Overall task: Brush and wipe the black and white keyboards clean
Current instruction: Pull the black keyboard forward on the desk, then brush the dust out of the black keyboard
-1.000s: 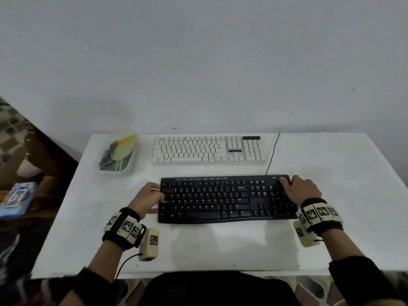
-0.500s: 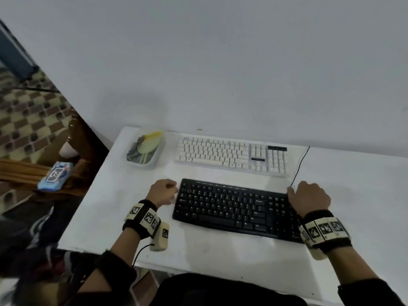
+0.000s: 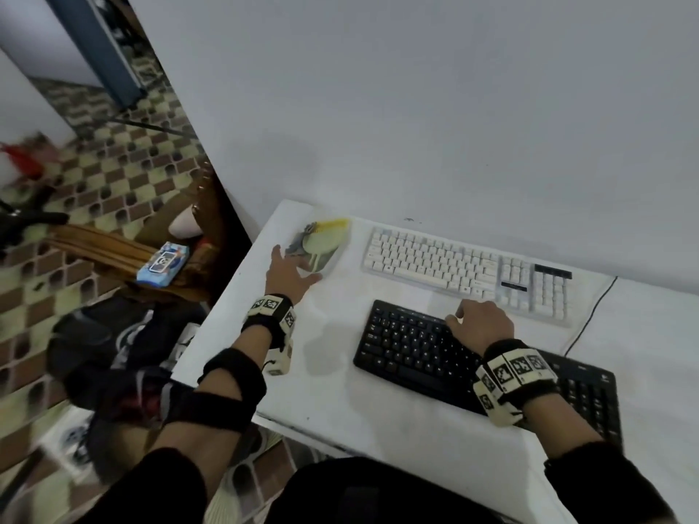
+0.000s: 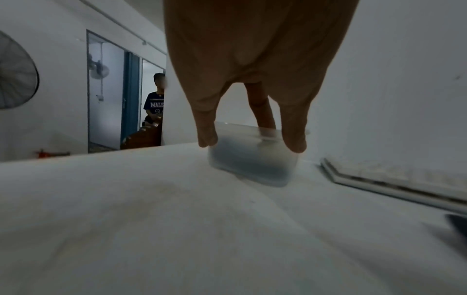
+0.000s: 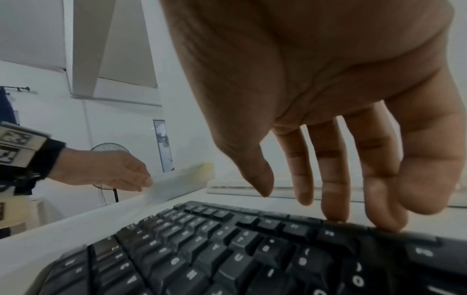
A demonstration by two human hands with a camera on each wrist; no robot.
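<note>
Surface: white table point(image 3: 340, 402) is carrying both keyboards.
Left hand point(image 3: 289, 274): reaching, fingers spread, at clear tub point(image 4: 252, 165).
Right hand point(image 3: 482, 325): lying loosely open, fingertips point(image 5: 336, 215) touching black keyboard point(image 3: 408, 349).
White keyboard point(image 3: 435, 262): sitting just behind.

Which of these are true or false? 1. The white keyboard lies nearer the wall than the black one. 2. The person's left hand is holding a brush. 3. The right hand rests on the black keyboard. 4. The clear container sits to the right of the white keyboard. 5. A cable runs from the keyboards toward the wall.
1. True: the white keyboard lies behind the black keyboard.
2. False: the left hand is spread open, reaching at the clear container, nothing in its grip.
3. True: the right hand has fingertips on its top edge.
4. False: it sits to the left.
5. True: a black cable runs there.
</note>
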